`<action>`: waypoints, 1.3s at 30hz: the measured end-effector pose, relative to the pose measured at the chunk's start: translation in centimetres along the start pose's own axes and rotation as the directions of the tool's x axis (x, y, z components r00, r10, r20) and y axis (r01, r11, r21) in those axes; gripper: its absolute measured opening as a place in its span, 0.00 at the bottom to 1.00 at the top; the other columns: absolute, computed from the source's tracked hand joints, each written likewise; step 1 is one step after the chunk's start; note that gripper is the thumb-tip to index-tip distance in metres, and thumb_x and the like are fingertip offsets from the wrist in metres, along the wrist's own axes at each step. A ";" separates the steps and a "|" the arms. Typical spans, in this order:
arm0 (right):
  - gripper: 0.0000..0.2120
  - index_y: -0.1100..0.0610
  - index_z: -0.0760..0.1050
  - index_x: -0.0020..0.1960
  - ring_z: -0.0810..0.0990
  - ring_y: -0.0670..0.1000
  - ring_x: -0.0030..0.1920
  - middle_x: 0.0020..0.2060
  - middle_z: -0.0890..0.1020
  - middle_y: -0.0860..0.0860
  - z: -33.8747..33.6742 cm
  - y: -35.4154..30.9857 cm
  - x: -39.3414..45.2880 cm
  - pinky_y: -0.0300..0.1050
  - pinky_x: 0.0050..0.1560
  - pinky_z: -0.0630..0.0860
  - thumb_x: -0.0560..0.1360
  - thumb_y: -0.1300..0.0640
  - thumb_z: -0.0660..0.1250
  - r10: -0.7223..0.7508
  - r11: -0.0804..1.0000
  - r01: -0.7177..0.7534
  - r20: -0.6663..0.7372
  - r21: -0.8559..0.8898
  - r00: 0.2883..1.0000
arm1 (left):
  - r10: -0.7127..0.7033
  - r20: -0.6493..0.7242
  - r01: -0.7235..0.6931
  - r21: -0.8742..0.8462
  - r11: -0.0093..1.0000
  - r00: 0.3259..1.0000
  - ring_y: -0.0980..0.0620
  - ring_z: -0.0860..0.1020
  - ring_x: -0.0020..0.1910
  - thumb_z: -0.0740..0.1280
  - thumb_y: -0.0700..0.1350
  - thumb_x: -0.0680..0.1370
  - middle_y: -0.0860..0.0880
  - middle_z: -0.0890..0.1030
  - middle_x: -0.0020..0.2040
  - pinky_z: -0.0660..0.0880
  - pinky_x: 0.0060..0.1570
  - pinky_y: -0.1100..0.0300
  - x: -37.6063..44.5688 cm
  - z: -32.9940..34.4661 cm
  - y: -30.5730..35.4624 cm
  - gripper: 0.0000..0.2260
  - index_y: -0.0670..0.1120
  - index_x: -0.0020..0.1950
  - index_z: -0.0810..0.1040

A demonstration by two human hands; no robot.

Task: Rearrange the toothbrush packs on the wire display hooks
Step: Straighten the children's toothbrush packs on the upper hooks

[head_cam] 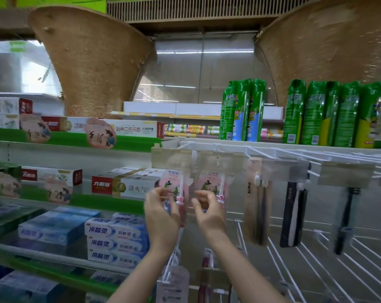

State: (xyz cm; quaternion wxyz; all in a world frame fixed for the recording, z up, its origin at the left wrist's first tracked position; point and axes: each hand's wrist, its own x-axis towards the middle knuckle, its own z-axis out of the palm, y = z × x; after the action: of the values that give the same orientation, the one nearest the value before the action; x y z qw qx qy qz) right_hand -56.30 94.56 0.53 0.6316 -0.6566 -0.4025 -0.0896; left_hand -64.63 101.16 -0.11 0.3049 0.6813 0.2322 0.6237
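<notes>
Two pink children's toothbrush packs hang side by side on the white wire hooks point(229, 147): the left pack point(174, 182) and the right pack point(213, 182). My left hand point(161, 213) is raised in front of the lower part of the left pack, fingers curled. In front of the lower part of the right pack is my right hand point(209, 211), its fingers curled too. Motion blur hides whether either hand pinches the plastic. Further right hang a brown AUBO toothbrush pack point(255, 202), a black pack point(293, 215) and a clear pack with a black brush point(344, 217).
Toothpaste boxes point(117, 243) fill the green-edged shelves on the left. Green spray cans point(242, 110) stand on the shelf above the hooks. More toothbrush packs point(174, 281) hang on a lower row. A white wire grid point(316, 270) backs the display at lower right.
</notes>
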 end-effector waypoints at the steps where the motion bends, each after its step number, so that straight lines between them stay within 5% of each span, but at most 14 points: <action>1: 0.09 0.48 0.70 0.48 0.77 0.45 0.42 0.41 0.77 0.45 -0.6 0.6 -0.3 0.40 0.44 0.75 0.76 0.62 0.65 -0.032 0.999 0.033 -0.090 0.010 0.995 | 0.031 0.090 -0.025 -0.071 0.997 0.995 0.54 0.74 0.44 0.63 0.37 0.77 0.49 0.75 0.46 0.74 0.43 0.62 -0.7 0.8 0.5 0.05 0.46 0.49 0.72; 5: 0.11 0.55 0.70 0.53 0.76 0.50 0.49 0.50 0.75 0.53 -4.4 2.5 -0.3 0.44 0.49 0.76 0.74 0.61 0.68 -0.107 0.989 0.058 -0.385 -0.135 0.917 | 0.061 0.397 -0.026 -0.095 0.995 0.916 0.55 0.75 0.58 0.62 0.38 0.79 0.50 0.76 0.58 0.71 0.59 0.65 -2.2 4.4 3.0 0.12 0.47 0.62 0.73; 10: 0.35 0.52 0.60 0.71 0.68 0.49 0.67 0.66 0.69 0.50 -6.5 3.1 2.2 0.46 0.69 0.66 0.71 0.43 0.69 0.180 0.964 -0.189 -0.065 -0.186 0.981 | -0.100 0.425 0.144 -0.073 0.987 0.900 0.49 0.56 0.76 0.64 0.45 0.79 0.45 0.57 0.77 0.55 0.75 0.51 -1.5 7.4 4.4 0.33 0.43 0.78 0.49; 12: 0.34 0.51 0.57 0.73 0.69 0.45 0.64 0.66 0.70 0.47 -7.0 2.3 3.3 0.39 0.64 0.68 0.73 0.47 0.68 0.246 0.967 -0.241 0.049 -0.085 0.968 | -0.178 0.430 0.241 -0.097 0.966 0.885 0.47 0.55 0.76 0.65 0.49 0.78 0.44 0.55 0.78 0.56 0.74 0.49 -0.4 8.1 4.1 0.36 0.43 0.78 0.46; 15: 0.31 0.54 0.53 0.75 0.69 0.43 0.60 0.68 0.67 0.46 -7.2 1.5 4.9 0.26 0.48 0.71 0.77 0.59 0.64 0.287 0.954 -0.298 0.172 0.038 0.942 | -0.294 0.479 0.395 -0.122 0.911 0.827 0.43 0.67 0.70 0.68 0.61 0.71 0.44 0.63 0.74 0.71 0.63 0.44 1.4 8.8 3.8 0.45 0.49 0.77 0.46; 17: 0.31 0.56 0.51 0.76 0.70 0.43 0.57 0.68 0.70 0.51 -6.8 1.5 5.7 0.25 0.38 0.72 0.78 0.62 0.62 0.293 0.942 -0.318 0.200 0.107 0.935 | -0.311 0.507 0.440 -0.155 0.884 0.804 0.46 0.71 0.65 0.71 0.57 0.71 0.46 0.67 0.69 0.76 0.54 0.53 2.2 8.9 3.8 0.45 0.46 0.77 0.47; 19: 0.30 0.58 0.51 0.76 0.72 0.44 0.55 0.67 0.71 0.54 -6.6 1.4 5.8 0.26 0.37 0.72 0.78 0.63 0.61 0.308 0.928 -0.339 0.194 0.153 0.931 | -0.314 0.525 0.461 -0.174 0.870 0.791 0.46 0.69 0.67 0.73 0.53 0.72 0.45 0.67 0.69 0.73 0.60 0.52 2.7 9.1 3.5 0.44 0.44 0.77 0.48; 23: 0.25 0.57 0.59 0.72 0.74 0.46 0.55 0.62 0.74 0.51 -6.5 1.6 5.9 0.33 0.46 0.73 0.78 0.63 0.62 0.302 0.926 -0.335 0.191 0.172 0.934 | -0.311 0.541 0.458 -0.159 0.875 0.781 0.45 0.70 0.68 0.73 0.68 0.57 0.44 0.68 0.70 0.69 0.66 0.44 3.0 9.1 2.8 0.54 0.49 0.76 0.54; 25: 0.20 0.54 0.62 0.68 0.75 0.46 0.56 0.60 0.74 0.48 -6.5 1.7 5.5 0.33 0.45 0.75 0.78 0.60 0.62 0.290 0.930 -0.328 0.212 0.170 0.933 | -0.317 0.534 0.453 -0.142 0.880 0.784 0.45 0.70 0.66 0.71 0.70 0.56 0.44 0.68 0.69 0.71 0.64 0.44 2.8 9.1 2.5 0.53 0.51 0.74 0.56; 29: 0.19 0.51 0.63 0.69 0.77 0.49 0.59 0.61 0.76 0.48 -6.8 1.4 4.6 0.44 0.53 0.78 0.79 0.54 0.61 0.286 0.937 -0.325 0.249 0.132 0.925 | -0.294 0.516 0.426 -0.157 0.891 0.805 0.44 0.65 0.69 0.70 0.57 0.72 0.47 0.58 0.72 0.69 0.66 0.44 1.6 8.2 4.0 0.39 0.50 0.75 0.52; 34: 0.17 0.49 0.63 0.67 0.77 0.47 0.57 0.56 0.76 0.42 -7.4 0.9 3.2 0.50 0.61 0.75 0.80 0.54 0.59 0.275 0.935 -0.323 0.275 0.148 0.921 | -0.304 0.448 0.392 -0.115 0.913 0.841 0.43 0.62 0.70 0.68 0.50 0.76 0.41 0.58 0.71 0.64 0.69 0.47 0.1 7.7 4.8 0.34 0.43 0.74 0.53; 39: 0.28 0.49 0.61 0.72 0.76 0.49 0.63 0.66 0.75 0.49 -6.8 1.2 2.3 0.53 0.64 0.74 0.74 0.45 0.62 0.279 0.935 -0.324 0.270 0.140 0.921 | -0.298 0.399 0.380 -0.143 0.914 0.867 0.41 0.63 0.71 0.69 0.49 0.75 0.40 0.61 0.72 0.62 0.70 0.46 -0.5 7.5 4.7 0.35 0.40 0.74 0.53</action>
State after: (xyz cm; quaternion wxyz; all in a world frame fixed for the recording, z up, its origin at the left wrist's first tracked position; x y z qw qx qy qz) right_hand -51.32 89.49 2.36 0.6404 -0.6563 -0.3778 0.1284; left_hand -57.58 96.55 2.56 0.5208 0.6969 0.2177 0.4423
